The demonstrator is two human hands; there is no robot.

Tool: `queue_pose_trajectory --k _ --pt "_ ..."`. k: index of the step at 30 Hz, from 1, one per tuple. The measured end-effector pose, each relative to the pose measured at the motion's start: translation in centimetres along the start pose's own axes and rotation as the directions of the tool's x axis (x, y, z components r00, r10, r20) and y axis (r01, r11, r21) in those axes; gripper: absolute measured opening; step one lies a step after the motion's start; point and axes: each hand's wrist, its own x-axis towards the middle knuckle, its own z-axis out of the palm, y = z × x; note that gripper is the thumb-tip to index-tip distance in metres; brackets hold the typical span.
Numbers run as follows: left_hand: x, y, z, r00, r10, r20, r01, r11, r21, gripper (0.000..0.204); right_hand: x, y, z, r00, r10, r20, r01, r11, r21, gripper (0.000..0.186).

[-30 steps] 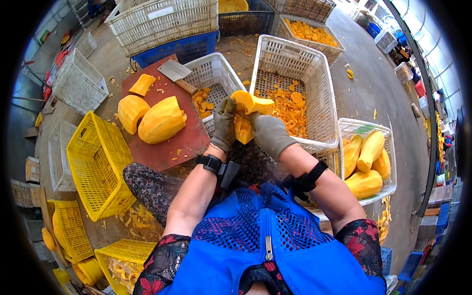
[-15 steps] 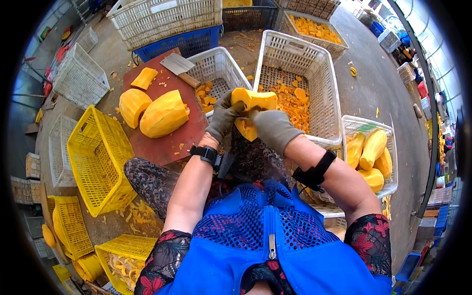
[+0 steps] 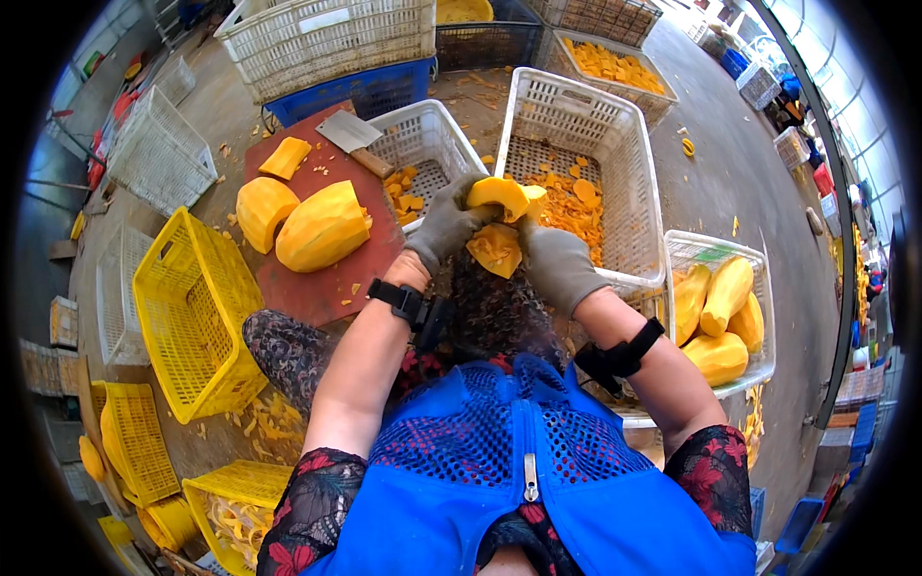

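"Squash [image 3: 499, 195], a cut piece: where do we have it in the head view?"

"Up in front of our knees, off the board [image 3: 307, 288] and just nearer to us than the white crate [image 3: 629, 144] with the scraps. A second cut piece [image 3: 496, 250] shows just below it; whether the two are joined, we cannot tell."

"And our hands?"

"Close together, both gloved. Our left hand [image 3: 449, 226] is curled on the left side of the squash. Our right hand [image 3: 562, 264] is at its right end, fingers bent in and partly hidden, so we cannot tell whether they pinch the flesh or a small tool."

"How do we expect it to handle?"

"Fairly light, we judge, against the big chunks [image 3: 322, 242] on the board. The flesh looks firm and stiff, so it should bear a steady squeeze. The surface looks smooth and a little wet, so we expect some slip, even with gloves."

"Where do we take hold, then?"

"Round the thick outer curve, we think, with the palm behind it. The thin cut edges seem likelier to snap or crumble, and the stringy inner side of the lower piece looks soft and slick, so we would keep our fingertips off those."
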Motion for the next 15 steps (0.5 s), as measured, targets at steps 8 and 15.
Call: queue_pose_trajectory --k 8,15 --pt "1.4 -0.4 3.6 0.984 -0.024 -0.177 0.057 0.981 0.185 0.031 -1.8 2.9 1.2 0.969 0.089 -0.229 -0.02 0.957 0.289 0.019" --pt "3.7 -2.0 5.0 0.982 -0.18 -0.065 0.171 0.978 -0.118 0.035 -0.9 5.2 2.0 0.9 -0.144 -0.412 0.233 0.957 0.174 0.032"
